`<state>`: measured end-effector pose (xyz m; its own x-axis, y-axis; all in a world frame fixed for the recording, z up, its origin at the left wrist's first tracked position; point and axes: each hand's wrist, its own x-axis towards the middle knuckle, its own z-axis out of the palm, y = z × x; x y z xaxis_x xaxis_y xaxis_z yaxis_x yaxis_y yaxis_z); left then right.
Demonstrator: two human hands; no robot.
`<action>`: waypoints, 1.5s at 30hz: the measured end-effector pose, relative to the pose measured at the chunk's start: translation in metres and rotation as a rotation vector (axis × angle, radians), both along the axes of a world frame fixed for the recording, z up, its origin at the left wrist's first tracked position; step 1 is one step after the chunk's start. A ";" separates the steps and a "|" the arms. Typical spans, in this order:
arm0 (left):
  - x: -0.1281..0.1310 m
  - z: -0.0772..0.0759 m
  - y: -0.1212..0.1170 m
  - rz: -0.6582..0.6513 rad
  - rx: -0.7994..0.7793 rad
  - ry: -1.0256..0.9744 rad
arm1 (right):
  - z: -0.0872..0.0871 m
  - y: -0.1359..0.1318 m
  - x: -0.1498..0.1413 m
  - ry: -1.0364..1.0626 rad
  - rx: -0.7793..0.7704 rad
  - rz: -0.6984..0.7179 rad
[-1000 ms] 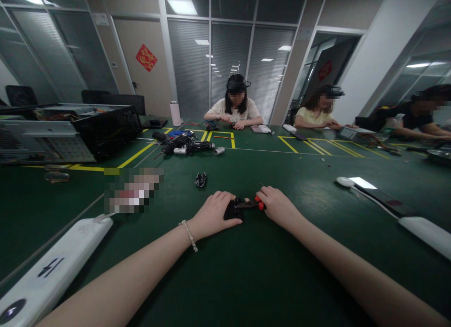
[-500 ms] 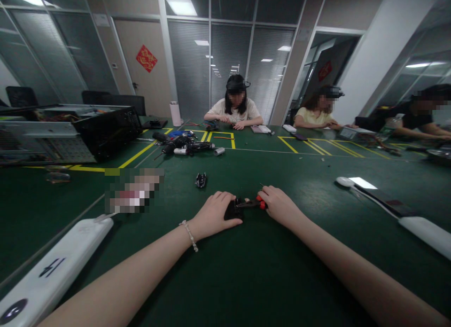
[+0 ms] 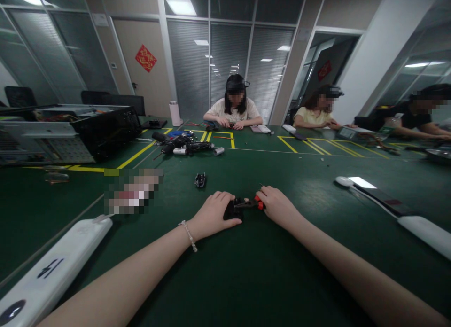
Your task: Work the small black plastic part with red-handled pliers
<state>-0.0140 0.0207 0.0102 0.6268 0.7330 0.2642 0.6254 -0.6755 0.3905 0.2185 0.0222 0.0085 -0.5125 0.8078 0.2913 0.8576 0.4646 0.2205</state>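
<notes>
On the green table in front of me, my left hand (image 3: 213, 215) grips a small black part (image 3: 232, 213), thumb along its near side and fingers over its far side. Its exact kind is too dark to make out. My right hand (image 3: 276, 201) is closed round the red handles of a pair of pliers (image 3: 249, 204). The pliers point left, and their jaws reach the black part beside my left fingers. Whether the jaws are clamped on something cannot be seen. A small black and silver piece (image 3: 200, 180) lies beyond my left hand.
Tools and cables (image 3: 183, 144) lie heaped farther back, beside an opened computer case (image 3: 66, 134) at left. White power banks lie at left (image 3: 56, 270) and right (image 3: 424, 230). A phone-like device (image 3: 380, 200) lies at right. Several people sit across the table.
My right hand and the pliers shift very slightly right, then back left. My left hand keeps its hold on the black part.
</notes>
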 end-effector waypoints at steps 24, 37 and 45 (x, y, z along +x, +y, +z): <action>0.000 0.001 -0.001 -0.003 0.002 -0.006 | 0.000 0.001 0.001 -0.004 -0.011 0.006; 0.000 0.000 -0.001 -0.010 -0.010 -0.004 | 0.005 -0.001 0.000 0.010 -0.030 0.022; 0.001 0.000 -0.001 -0.002 -0.001 0.012 | 0.001 0.001 0.001 0.001 -0.006 0.034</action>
